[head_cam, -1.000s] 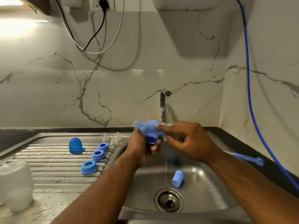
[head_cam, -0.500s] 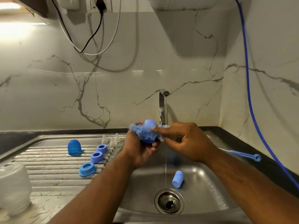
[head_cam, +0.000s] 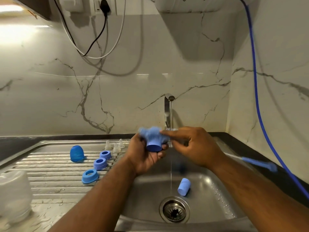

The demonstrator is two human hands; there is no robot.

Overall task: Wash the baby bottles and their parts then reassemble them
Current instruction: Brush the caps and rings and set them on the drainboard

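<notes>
Bristles [head_cam: 151, 133] of fuzzy blue brush [head_cam: 257, 163] cover round plastic cap [head_cam: 153, 147] in left hand [head_cam: 145, 158].

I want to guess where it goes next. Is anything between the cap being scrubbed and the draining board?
Nothing visible is. The left hand holds the cap just right of the draining board, with only air between them.
</notes>
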